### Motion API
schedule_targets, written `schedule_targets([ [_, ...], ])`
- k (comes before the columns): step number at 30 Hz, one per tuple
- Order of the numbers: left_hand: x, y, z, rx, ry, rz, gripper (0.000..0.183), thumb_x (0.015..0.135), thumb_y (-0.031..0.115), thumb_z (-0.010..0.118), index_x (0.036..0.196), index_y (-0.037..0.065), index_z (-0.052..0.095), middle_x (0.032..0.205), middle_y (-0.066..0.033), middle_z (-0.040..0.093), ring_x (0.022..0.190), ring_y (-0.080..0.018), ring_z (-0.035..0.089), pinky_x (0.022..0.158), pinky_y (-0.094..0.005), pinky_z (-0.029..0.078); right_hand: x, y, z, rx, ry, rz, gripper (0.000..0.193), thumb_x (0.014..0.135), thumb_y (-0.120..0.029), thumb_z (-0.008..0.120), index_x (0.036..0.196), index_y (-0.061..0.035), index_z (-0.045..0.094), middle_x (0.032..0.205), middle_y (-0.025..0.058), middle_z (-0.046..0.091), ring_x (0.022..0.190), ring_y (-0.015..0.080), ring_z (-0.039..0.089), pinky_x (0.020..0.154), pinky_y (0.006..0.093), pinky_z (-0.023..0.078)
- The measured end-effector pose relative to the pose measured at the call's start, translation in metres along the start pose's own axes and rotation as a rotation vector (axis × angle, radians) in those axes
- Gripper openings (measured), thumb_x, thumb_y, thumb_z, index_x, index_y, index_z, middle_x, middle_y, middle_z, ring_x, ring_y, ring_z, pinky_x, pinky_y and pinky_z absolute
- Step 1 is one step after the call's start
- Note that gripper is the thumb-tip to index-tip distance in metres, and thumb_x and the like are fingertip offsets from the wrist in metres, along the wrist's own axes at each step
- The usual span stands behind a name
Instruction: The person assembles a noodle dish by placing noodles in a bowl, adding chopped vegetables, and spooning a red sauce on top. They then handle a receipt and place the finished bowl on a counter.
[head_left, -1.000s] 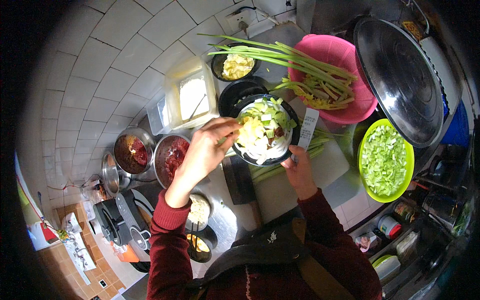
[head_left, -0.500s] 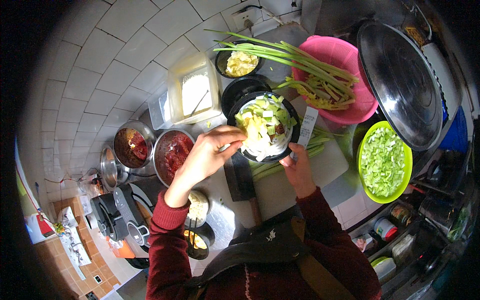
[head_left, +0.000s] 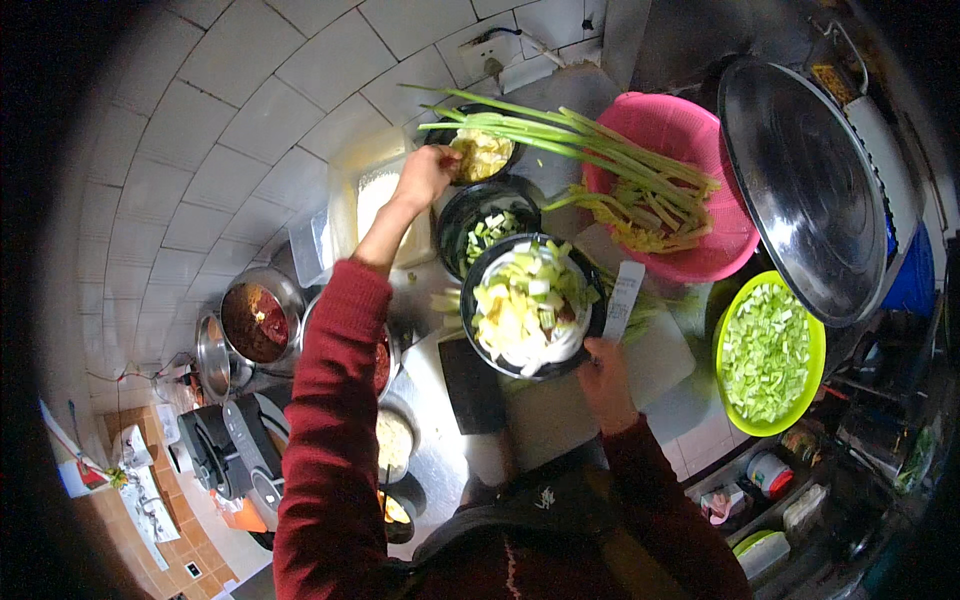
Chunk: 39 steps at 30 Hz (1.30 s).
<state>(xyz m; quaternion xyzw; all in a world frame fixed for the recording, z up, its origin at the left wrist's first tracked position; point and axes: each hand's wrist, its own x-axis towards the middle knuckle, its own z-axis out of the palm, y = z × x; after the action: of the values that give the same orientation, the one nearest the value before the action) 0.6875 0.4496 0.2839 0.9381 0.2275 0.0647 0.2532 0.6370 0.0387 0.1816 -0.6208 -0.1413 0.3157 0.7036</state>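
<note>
My right hand (head_left: 606, 385) grips the near right rim of a black bowl (head_left: 480, 352), held over the cutting board. Inside lie chopped pale green pieces (head_left: 535, 285), yellow slices and white strips. A printed paper slip (head_left: 623, 300) sticks out by the bowl's right rim, just above my right hand. My left hand (head_left: 428, 172) reaches to another dark bowl at the back, with fingers bunched at its pale yellow slices (head_left: 482, 155). Whether a slice is between the fingertips is hidden. Between the two bowls stands a third black bowl with green pieces (head_left: 488, 232).
A cleaver (head_left: 473, 390) lies on the white board (head_left: 655, 365). Long green stalks (head_left: 560, 130) rest across a pink basket (head_left: 735, 235). Rightward are a lime-green bowl (head_left: 822, 355) of chopped greens and a large lid (head_left: 810, 190). Pots of red paste (head_left: 258, 315) stand left.
My left hand has left the held bowl and moved back to the bowl of yellow slices. The held bowl has come slightly nearer, uncovering green pieces in the bowl behind it.
</note>
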Motion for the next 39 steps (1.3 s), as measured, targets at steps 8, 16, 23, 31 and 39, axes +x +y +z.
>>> schedule_targets([
  [8,0.059,-0.042,0.057,0.082,-0.051,-0.139,0.016,0.074,0.015,0.073,0.089,0.012,0.075,0.089,-0.0164,0.07,0.083,-0.0307,0.069,0.078,-0.0375,0.054,0.009,-0.043,0.002,0.621,0.162,0.459,0.029,0.078,-0.006,0.071,0.095,-0.0128,0.049,0.075,-0.0047,0.05,0.059,0.0075,0.048,0.05,0.0214,0.04],
  [16,0.043,-0.06,0.032,-0.943,-0.028,-0.287,0.008,0.085,-0.012,0.058,0.089,-0.008,0.065,0.075,-0.0092,0.065,0.067,-0.0157,0.064,0.062,-0.0253,0.055,0.004,-0.045,0.01,0.257,0.174,0.283,0.023,0.079,-0.007,0.07,0.091,-0.0142,0.052,0.08,-0.0039,0.051,0.064,0.0078,0.051,0.051,0.0238,0.039],
  [23,0.049,-0.053,0.048,0.016,0.091,-0.083,0.015,0.078,0.013,0.07,0.087,0.0,0.07,0.086,-0.0227,0.068,0.08,-0.0328,0.069,0.075,-0.0386,0.055,0.006,-0.028,0.005,0.251,0.12,0.323,0.019,0.081,-0.014,0.068,0.09,-0.0118,0.052,0.081,-0.0014,0.048,0.067,0.0119,0.046,0.057,0.0271,0.04],
  [31,0.054,-0.056,0.058,0.299,0.124,0.007,0.018,0.081,0.016,0.062,0.091,0.003,0.07,0.097,-0.0218,0.066,0.091,-0.0382,0.064,0.084,-0.0452,0.052,0.003,-0.049,0.012,0.491,0.244,0.511,0.019,0.084,-0.016,0.067,0.092,-0.012,0.05,0.076,-0.0022,0.044,0.065,0.0112,0.044,0.056,0.0273,0.039],
  [39,0.001,-0.02,0.005,-0.721,0.217,-0.252,0.013,0.092,0.009,0.057,0.098,-0.002,0.059,0.086,-0.0101,0.067,0.079,-0.0169,0.064,0.071,-0.0301,0.052,0.015,-0.019,0.01,-0.048,0.091,0.013,0.019,0.086,-0.007,0.065,0.103,-0.0092,0.056,0.083,0.0,0.053,0.071,0.012,0.052,0.06,0.027,0.044],
])
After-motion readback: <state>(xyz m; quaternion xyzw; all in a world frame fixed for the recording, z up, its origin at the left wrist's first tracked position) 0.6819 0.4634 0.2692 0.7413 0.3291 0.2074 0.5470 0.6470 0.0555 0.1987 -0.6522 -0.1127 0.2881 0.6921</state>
